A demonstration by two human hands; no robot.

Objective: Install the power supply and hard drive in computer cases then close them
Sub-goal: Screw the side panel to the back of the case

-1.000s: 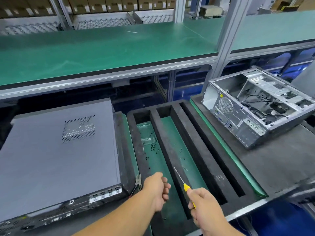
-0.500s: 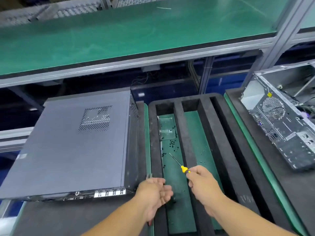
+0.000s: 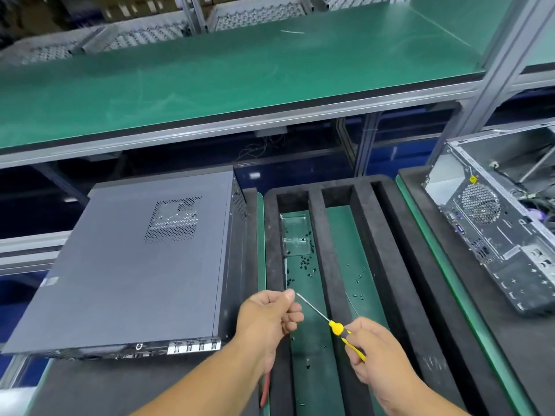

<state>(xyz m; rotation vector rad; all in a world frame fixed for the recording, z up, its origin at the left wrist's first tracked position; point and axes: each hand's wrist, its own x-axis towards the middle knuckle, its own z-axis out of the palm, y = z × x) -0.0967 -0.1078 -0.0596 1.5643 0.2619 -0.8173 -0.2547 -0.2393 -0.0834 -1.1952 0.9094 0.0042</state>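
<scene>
A closed grey computer case (image 3: 132,265) lies flat on the left, its vented side panel facing up. An open case (image 3: 498,223) lies at the right edge with its inside and rear fan grille showing. My right hand (image 3: 375,352) grips a yellow-handled screwdriver (image 3: 339,327) whose thin shaft points up-left. My left hand (image 3: 270,313) is curled, thumb and forefinger pinched together right at the screwdriver's tip; whatever it pinches is too small to see. Both hands hover over the black foam tray (image 3: 330,265).
The foam tray has long slots with green floors; small black screws (image 3: 304,262) and a clear plastic lid lie scattered in the left slot. A red-handled tool (image 3: 265,388) pokes out below my left wrist. A green shelf (image 3: 240,70) overhangs the back.
The view has swung left and down, so the open case slid to the right edge. My left hand rose and closed its fingers at the screwdriver tip; the right hand dropped slightly.
</scene>
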